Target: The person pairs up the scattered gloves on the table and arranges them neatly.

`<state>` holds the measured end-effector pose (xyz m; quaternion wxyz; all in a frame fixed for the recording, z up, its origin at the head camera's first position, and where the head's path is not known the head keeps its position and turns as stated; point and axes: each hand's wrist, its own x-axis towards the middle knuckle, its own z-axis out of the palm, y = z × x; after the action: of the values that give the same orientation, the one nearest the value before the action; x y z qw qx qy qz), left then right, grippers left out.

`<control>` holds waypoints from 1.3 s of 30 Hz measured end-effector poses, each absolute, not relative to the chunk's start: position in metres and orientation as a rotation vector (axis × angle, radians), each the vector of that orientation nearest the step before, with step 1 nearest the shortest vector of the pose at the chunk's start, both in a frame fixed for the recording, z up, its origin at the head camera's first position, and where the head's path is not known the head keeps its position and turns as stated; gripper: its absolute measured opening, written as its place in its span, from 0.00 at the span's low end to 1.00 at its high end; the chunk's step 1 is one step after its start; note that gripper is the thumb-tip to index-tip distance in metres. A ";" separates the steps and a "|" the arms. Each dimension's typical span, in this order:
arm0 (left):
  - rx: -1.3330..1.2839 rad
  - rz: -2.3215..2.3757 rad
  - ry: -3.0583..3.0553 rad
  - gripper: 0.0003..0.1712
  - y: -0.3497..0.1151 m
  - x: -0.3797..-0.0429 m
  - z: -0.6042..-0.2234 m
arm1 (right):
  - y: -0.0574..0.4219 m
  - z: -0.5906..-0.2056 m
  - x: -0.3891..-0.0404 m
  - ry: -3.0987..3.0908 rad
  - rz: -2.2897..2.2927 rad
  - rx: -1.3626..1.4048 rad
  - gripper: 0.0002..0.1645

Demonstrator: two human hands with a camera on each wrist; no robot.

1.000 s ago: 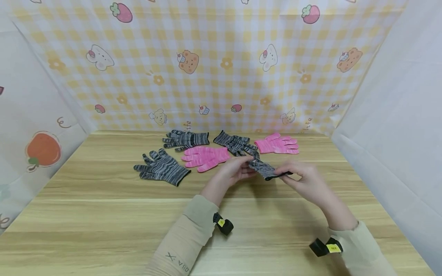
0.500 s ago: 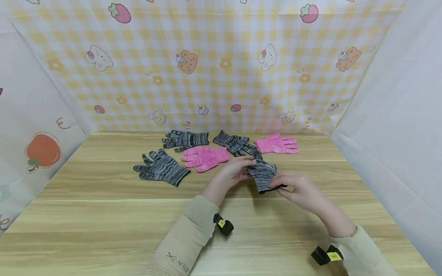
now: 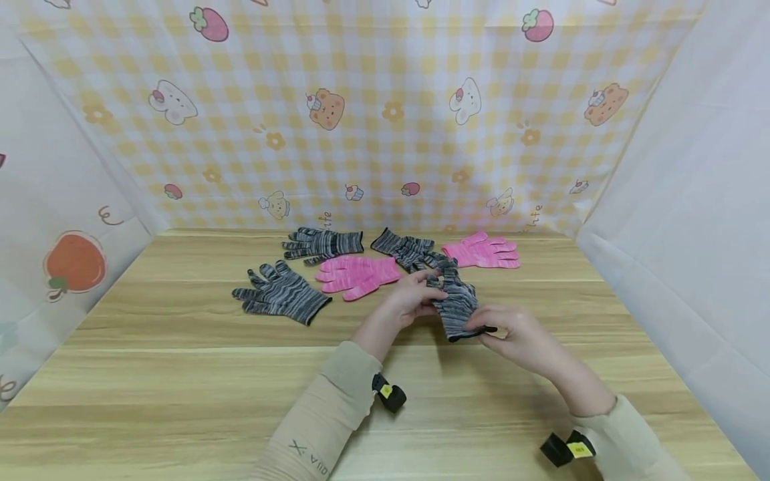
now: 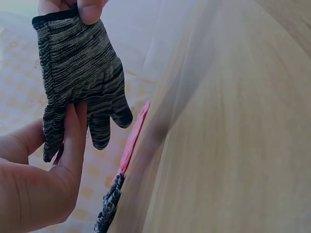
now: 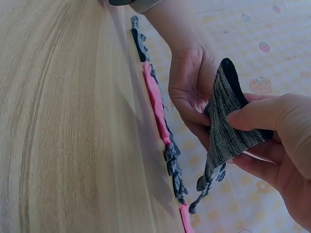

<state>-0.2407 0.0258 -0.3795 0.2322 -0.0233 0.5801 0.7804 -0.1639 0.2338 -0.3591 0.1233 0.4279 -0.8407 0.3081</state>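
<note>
A black-and-grey knit glove is held off the table between both hands, its dark-edged cuff toward me and its fingers pointing away. My right hand pinches the cuff, with the thumb on the knit in the right wrist view. My left hand grips the glove lower down; in the left wrist view, one glove finger sits between its thumb and fingers. Other fingers of this glove hang free there. Just behind it lies another black-and-grey glove.
More gloves lie flat toward the back of the wooden table: a grey one at left, another grey one behind it, a pink one beside them and a pink one at right. A checked cloth stands behind.
The held glove's cuff has swung down toward me, and its broad side now faces up. My right hand moved slightly nearer and left with it; the left fingers shifted on the glove.
</note>
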 end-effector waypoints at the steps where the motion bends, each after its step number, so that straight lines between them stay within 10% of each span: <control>1: -0.070 2.149 1.599 0.35 0.026 -0.241 -0.379 | 0.234 -0.359 -0.164 -2.467 0.884 1.233 0.23; 39: -0.093 2.223 1.621 0.38 0.016 -0.234 -0.370 | 0.233 -0.369 -0.166 -2.816 1.020 0.806 0.35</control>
<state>-0.2342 0.0164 -0.3700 0.1934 -0.0333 0.5777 0.7923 -0.1664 0.2327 -0.3688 0.0198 0.2599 -0.9077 0.3289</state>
